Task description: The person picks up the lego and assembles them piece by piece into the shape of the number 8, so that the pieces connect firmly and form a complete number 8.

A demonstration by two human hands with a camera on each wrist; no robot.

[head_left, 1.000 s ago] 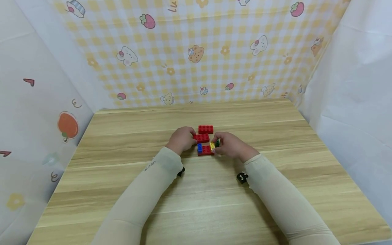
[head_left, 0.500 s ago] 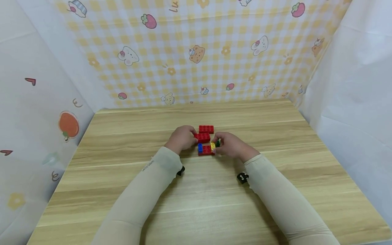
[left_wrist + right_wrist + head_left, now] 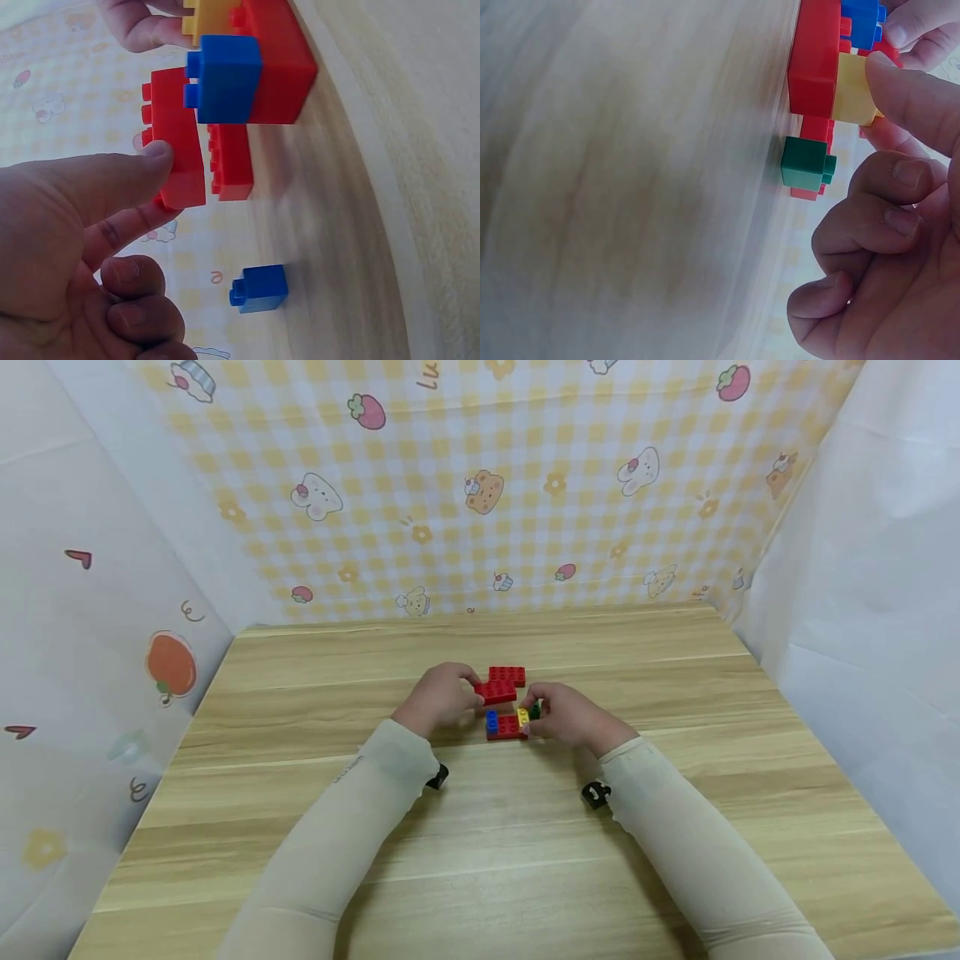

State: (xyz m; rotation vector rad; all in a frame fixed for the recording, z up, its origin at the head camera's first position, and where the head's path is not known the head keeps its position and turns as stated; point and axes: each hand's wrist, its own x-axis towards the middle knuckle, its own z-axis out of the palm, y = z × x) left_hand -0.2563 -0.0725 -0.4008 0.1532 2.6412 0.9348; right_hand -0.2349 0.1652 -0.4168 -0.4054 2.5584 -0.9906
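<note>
My left hand (image 3: pixel 441 695) pinches a long red toy brick (image 3: pixel 176 142) by one end between thumb and forefinger, holding it raised off the table. My right hand (image 3: pixel 567 714) pinches a small yellow brick (image 3: pixel 855 88) that sits on the right end of another red brick (image 3: pixel 815 60). On that base brick's left end stands a small blue brick (image 3: pixel 229 79). Bare red studs show between the blue and yellow bricks. A third red brick (image 3: pixel 507 676) lies flat on the table behind the lifted one.
A small green brick (image 3: pixel 804 163) stands on the table beside the right fingers. In the left wrist view a separate blue brick (image 3: pixel 260 289) stands on the wooden table (image 3: pixel 480 868). A checked cloth (image 3: pixel 525 527) hangs behind the table's far edge.
My left hand has lifted its red brick off the table and moved it slightly back, so it now partly overlaps the rear red brick. The right hand keeps its hold on the yellow brick.
</note>
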